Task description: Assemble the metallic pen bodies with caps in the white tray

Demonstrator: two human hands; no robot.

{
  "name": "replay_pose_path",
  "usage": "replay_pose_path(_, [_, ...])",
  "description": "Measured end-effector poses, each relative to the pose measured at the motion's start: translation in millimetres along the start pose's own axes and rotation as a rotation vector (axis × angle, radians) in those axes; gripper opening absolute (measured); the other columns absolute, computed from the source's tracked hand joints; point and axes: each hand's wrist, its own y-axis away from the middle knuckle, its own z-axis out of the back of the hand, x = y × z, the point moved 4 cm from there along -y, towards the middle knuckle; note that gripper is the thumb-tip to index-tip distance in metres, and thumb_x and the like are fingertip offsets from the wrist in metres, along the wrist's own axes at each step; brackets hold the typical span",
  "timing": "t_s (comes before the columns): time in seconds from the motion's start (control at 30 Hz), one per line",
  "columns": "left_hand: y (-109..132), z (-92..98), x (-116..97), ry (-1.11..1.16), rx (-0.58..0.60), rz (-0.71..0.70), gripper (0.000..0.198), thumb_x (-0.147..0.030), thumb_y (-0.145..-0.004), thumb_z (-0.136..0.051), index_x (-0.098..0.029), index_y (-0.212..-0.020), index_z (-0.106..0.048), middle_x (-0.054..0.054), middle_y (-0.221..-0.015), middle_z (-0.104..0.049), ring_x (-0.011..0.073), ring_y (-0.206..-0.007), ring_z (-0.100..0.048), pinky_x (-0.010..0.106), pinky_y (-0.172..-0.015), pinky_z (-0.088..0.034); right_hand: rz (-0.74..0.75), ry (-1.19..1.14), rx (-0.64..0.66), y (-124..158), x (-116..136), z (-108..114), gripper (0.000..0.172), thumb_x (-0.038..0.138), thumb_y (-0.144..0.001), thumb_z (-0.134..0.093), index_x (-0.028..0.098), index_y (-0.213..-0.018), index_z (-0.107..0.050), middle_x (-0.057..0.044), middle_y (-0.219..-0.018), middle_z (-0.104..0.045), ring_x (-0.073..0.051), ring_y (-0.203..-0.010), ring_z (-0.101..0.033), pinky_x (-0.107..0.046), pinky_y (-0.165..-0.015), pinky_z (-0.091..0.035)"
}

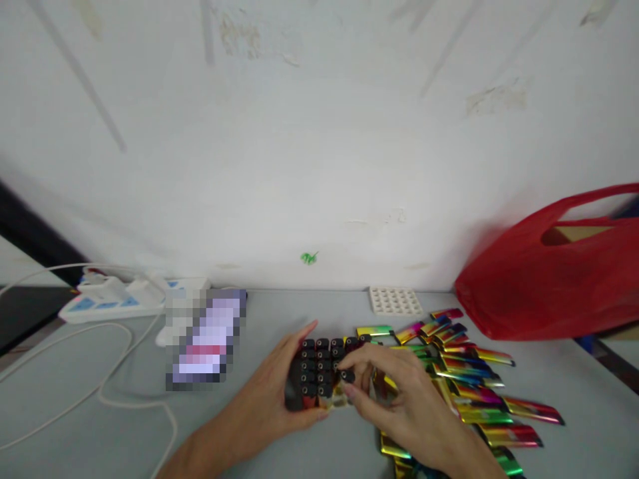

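Left hand [277, 386] cups the black-topped cluster [323, 366] at the bench [289, 309], right hand [407, 386] pinches one black-topped piece [347, 376] by its right side. Sloppy nudge there could knock neighbours loose tbh.

Black pieces [324, 366] bearing small pale rings sit in close rows.

Left hand [273, 386] holds rows of black pieces [323, 366]; right hand [407, 396] pinches single piece [347, 377]; shiny multicoloured cases [482, 395] alongside

Makeshift workspace, grey table [294, 310], scuffed wall [319, 133], power strip [107, 308]
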Motion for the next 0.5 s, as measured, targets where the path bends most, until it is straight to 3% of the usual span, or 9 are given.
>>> replay_pose_path(0.2, [1.7, 0.1, 0.2, 0.003, -0.003, 0.012, 0.111, -0.029, -0.084, -0.094, -0.037, -0.173, -0.027, 0.01, -0.173, -0.045, 0.0377, -0.156, -0.048, 0.058, -0.134, -0.034, 0.071, 0.024, 0.013, -1.1, 2.1, 2.2, 0.015, 0.023, -0.101, -0.075, 0.028, -0.115, -0.078, 0.003, -0.083, -0.073, -0.018, -0.079, -0.071, -0.033, -0.082, -0.051])
replay_pose_path(0.37, [0.4, 0.7, -1.4, -0.002, 0.005, 0.011, 0.109, -0.032, -0.086, -0.093, -0.035, -0.172, -0.028, 0.011, -0.173, -0.044, 0.0379, -0.157, -0.047, 0.059, -0.134, -0.033, -0.008, -0.122, 0.013, -2.4, 1.3, 1.0, 0.031, 0.023, -0.098, -0.077, 0.028, -0.128, -0.073, 0.003, -0.088, -0.074, -0.017, -0.079, -0.07, -0.032, -0.079, -0.053])
replay_pose_path(0.5, [0.5, 1.4, -2.2, -0.007, 0.018, 0.037, 0.109, -0.029, -0.085, -0.094, -0.035, -0.172, -0.028, 0.011, -0.175, -0.043, 0.0383, -0.158, -0.046, 0.06, -0.135, -0.032, -0.192, -0.225, 0.054, 1.1, -2.0, 11.9, 0.01, 0.026, -0.09, -0.084, 0.024, -0.098, -0.078, 0.008, -0.066, -0.057, -0.012, -0.059, -0.054, -0.025, -0.061, -0.042])
